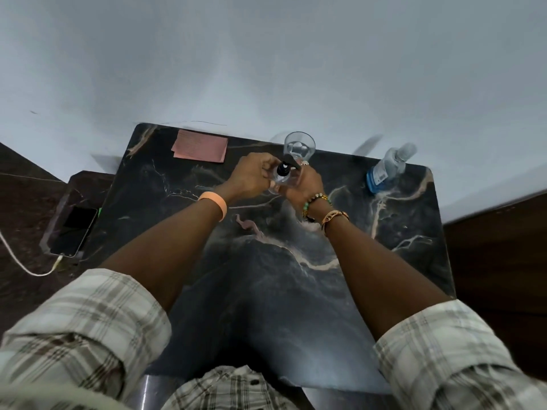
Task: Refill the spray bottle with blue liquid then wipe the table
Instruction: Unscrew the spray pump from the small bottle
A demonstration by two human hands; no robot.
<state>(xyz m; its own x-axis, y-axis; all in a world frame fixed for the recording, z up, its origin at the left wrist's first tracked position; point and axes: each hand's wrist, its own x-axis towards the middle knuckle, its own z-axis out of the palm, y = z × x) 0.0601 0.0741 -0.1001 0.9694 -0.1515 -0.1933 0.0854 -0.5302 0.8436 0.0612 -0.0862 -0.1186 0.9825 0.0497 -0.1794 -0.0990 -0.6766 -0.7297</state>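
Both hands are gripping the small clear spray bottle with a black pump top [283, 173] at the far middle of the dark marbled bench [266, 276], the left hand [251, 173] curling by the top and the right hand [306, 180] wrapping the body. The clear glass tumbler [299, 145] is standing just behind, so a jerky twist is risking knocking it over.

Black marble table [296, 291], pale veins. Far left corner: folded pink cloth [200, 145], flat. Far edge, middle: clear drinking glass [299, 145]. Far right corner: bottle of blue liquid [387, 170], standing.
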